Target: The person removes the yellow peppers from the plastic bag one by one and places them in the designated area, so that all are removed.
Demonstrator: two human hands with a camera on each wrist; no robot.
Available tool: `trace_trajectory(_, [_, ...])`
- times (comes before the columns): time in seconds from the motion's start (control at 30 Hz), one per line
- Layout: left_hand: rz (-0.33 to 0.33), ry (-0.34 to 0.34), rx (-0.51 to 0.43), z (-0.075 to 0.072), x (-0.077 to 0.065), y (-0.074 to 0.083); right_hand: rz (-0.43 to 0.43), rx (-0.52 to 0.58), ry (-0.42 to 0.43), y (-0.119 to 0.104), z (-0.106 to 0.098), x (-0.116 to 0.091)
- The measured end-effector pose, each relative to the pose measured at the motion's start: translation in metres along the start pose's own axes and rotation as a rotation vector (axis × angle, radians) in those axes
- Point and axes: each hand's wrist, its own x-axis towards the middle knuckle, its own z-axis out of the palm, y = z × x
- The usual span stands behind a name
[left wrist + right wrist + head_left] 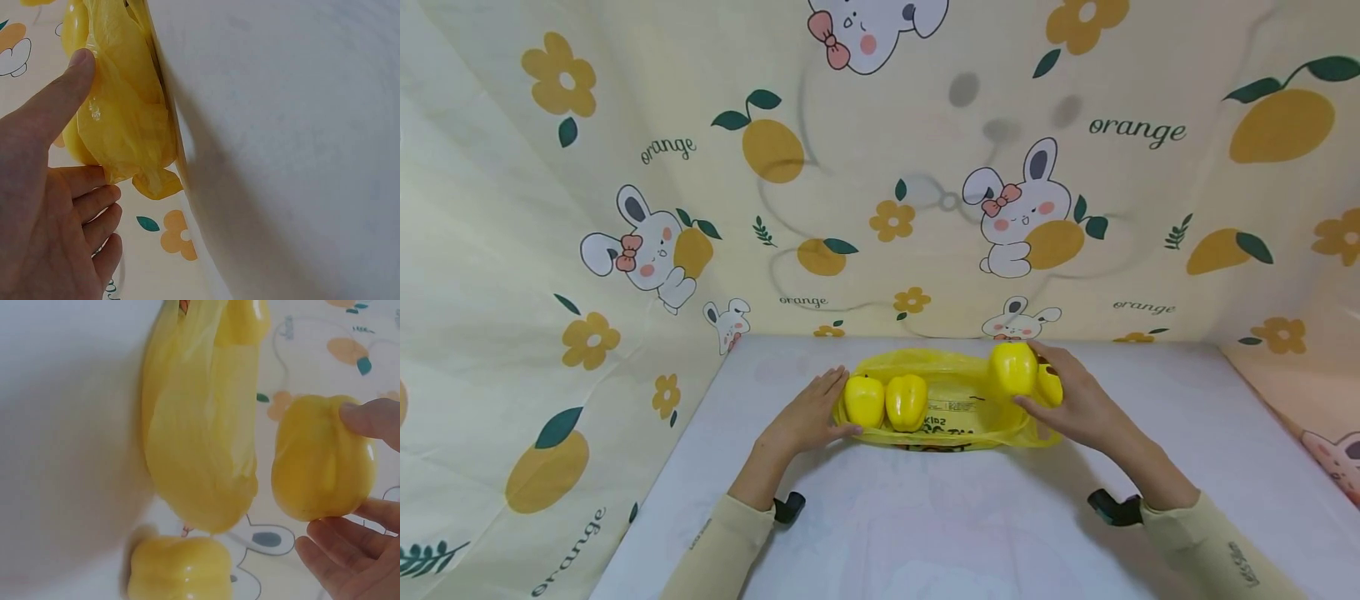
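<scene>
A thin yellow plastic bag [955, 417] with dark print lies open along the table. Two yellow bell peppers [907, 402] sit side by side in its left end. My left hand [808, 417] is at that end, its fingers fairly straight and its thumb [75, 78] resting against the bag's side. My right hand [1078, 400] holds another yellow bell pepper [322, 459] between thumb and fingers, raised over the bag's right end. Beyond that end, one more yellow bell pepper [181, 569] rests on the table, partly hidden behind the right hand in the head view.
The white table [925, 517] stretches in front of the bag and to both sides. Close behind it hangs a cream cloth backdrop [865, 275] printed with rabbits, oranges and flowers. Dark wrist mounts [1115, 507] sit at both sleeves.
</scene>
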Motion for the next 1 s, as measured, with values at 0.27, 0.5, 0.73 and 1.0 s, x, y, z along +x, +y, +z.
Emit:
trace_trajectory(0.27, [-0.012, -0.001, -0.009, 0.0, 0.0, 0.001, 0.045, -0.013, 0.006, 0.006, -0.01, -0.004])
trace_trajectory(0.5, [-0.014, 0.002, -0.008, 0.0, 0.0, 0.001, 0.007, -0.034, 0.046, 0.015, -0.017, -0.007])
trace_trajectory(0.73, [-0.007, -0.005, -0.01, -0.001, 0.0, 0.002, -0.008, -0.069, 0.073, 0.024, -0.025, -0.009])
trace_trajectory(1.0, [-0.009, 0.002, -0.01, 0.002, 0.001, 0.001, 0.033, -0.075, 0.089, 0.03, -0.034, -0.012])
